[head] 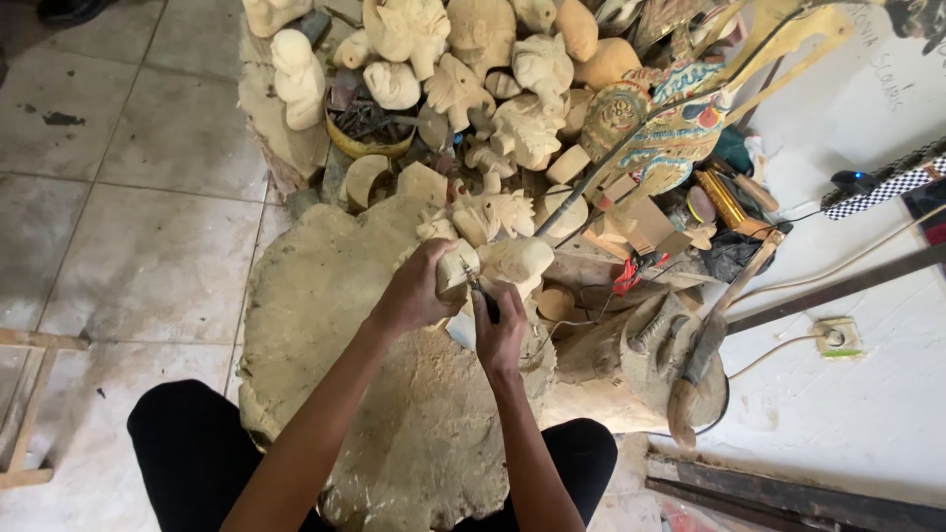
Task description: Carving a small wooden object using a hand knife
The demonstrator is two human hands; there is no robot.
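Fingers point(426, 281) of the left hand point(414, 293) were wrapped tight around a pale carved wooden figure point(503, 264), pinning it just above the far edge of a big rough wooden block point(335, 325) that served as the table. Fingers of the right hand point(500, 330) were closed on a small dark-handled carving tool point(483, 299), its tip touching the figure just right of the left hand. Both forearms came up from the near edge of the view, over knees in black trousers point(187, 448).

Beyond the figure, at the far side, lay a heap of unpainted carved heads and bodies point(473, 69), and right of it a painted, flat puppet in many colours point(660, 128) leaned across the pile. A wooden mallet point(705, 340) rested on a stump to the right of the hands. Grey floor tiles point(128, 197) spread to the left.
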